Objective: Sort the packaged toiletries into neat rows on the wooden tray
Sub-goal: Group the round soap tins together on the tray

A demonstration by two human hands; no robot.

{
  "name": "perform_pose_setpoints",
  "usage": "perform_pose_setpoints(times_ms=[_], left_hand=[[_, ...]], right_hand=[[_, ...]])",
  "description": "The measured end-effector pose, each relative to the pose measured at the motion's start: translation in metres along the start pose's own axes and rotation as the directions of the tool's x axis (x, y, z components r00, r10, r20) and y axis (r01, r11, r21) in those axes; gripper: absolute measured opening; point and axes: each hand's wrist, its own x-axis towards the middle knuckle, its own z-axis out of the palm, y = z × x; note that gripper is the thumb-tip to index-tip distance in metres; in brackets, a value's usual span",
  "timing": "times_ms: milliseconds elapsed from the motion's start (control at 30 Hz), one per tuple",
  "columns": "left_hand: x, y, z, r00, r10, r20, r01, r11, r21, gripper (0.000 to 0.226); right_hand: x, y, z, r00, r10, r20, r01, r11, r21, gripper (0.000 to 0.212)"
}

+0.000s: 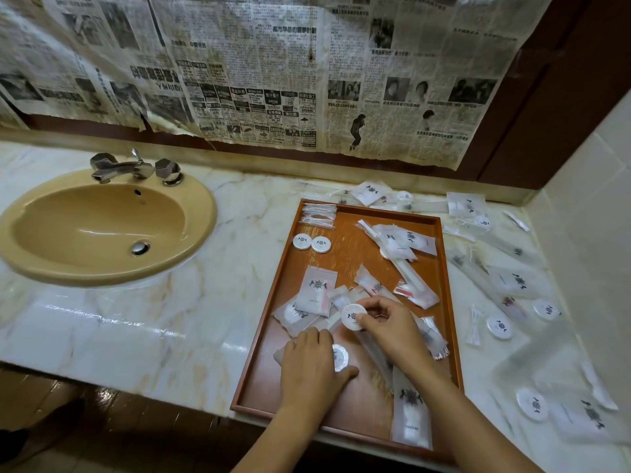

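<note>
Head view: a white round soap disc [353, 317] with a dark crest is pinched in the right hand [392, 331], its grip clenched on the rim above the wooden tray [345, 254]. Just left and nearer, the left hand [312, 367] curls over a second disc [340, 357] resting on the tray. Beyond the grips lie loose sachets [316, 290], then two discs [311, 243] side by side with bare wood around them. More packets [519, 281] scatter rightward on the table [136, 319].

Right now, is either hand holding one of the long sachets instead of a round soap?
No: the right hand pinches a round soap and the left hand grips another round soap above the wooden tray.
</note>
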Motion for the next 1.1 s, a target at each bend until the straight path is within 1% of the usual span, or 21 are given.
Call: perform_pose_setpoints(times_ms=[133, 233, 367, 433, 500, 567, 667, 800, 900, 967, 1033, 1100], left_hand=[[0.004, -0.004, 0.001, 0.997, 0.072, 0.019, -0.071, 0.997, -0.037, 0.048], [0.009, -0.010, 0.000, 0.993, 0.112, 0.047, -0.106, 0.987, -0.119, 0.045], [0.017, -0.019, -0.007, 0.987, 0.159, -0.007, -0.153, 0.937, -0.315, 0.047], [0.023, -0.024, -0.015, 0.988, 0.149, -0.030, -0.147, 0.891, -0.429, 0.045], [0.029, -0.032, -0.022, 0.988, 0.137, -0.070, -0.154, 0.856, -0.493, 0.044], [0.037, -0.041, -0.030, 0.987, 0.122, -0.104, -0.158, 0.841, -0.517, 0.046], [0.052, -0.053, -0.043, 0.986, 0.102, -0.129, -0.156, 0.830, -0.536, 0.049], [0.073, -0.070, -0.055, 0.985, 0.084, -0.150, -0.153, 0.826, -0.543, 0.053], [0.087, -0.084, -0.058, 0.989, 0.065, -0.132, -0.125, 0.847, -0.516, 0.058], [0.096, -0.091, -0.060, 0.992, 0.046, -0.120, -0.104, 0.834, -0.542, 0.059], [0.105, -0.098, -0.060, 0.991, 0.058, -0.124, -0.117, 0.823, -0.556, 0.058], [0.114, -0.104, -0.061, 0.987, 0.099, -0.123, -0.151, 0.820, -0.551, 0.057]], right_hand=[[0.002, -0.001, -0.003, 1.000, 0.002, -0.023, -0.002, 1.000, 0.008, 0.015], [0.004, -0.002, -0.005, 0.999, 0.020, -0.027, -0.019, 1.000, 0.022, 0.016], [0.009, -0.003, -0.005, 0.999, 0.036, -0.035, -0.034, 0.999, 0.042, 0.013], [0.013, -0.006, -0.003, 0.999, 0.025, -0.037, -0.023, 0.999, 0.045, 0.013], [0.019, -0.012, 0.000, 0.999, 0.013, -0.041, -0.012, 0.999, 0.031, 0.012], [0.027, -0.020, 0.005, 0.999, -0.004, -0.033, 0.004, 1.000, 0.002, 0.010], [0.042, -0.031, 0.014, 0.999, -0.039, 0.014, 0.040, 0.998, -0.049, 0.010], [0.065, -0.046, 0.030, 0.993, -0.017, 0.113, 0.032, 0.991, -0.129, 0.012], [0.076, -0.051, 0.042, 0.981, -0.008, 0.193, 0.048, 0.978, -0.204, 0.011], [0.081, -0.053, 0.049, 0.974, -0.007, 0.225, 0.062, 0.969, -0.239, 0.010], [0.086, -0.054, 0.055, 0.967, 0.002, 0.253, 0.068, 0.961, -0.269, 0.008], [0.088, -0.054, 0.059, 0.961, 0.009, 0.278, 0.080, 0.949, -0.306, 0.007]])
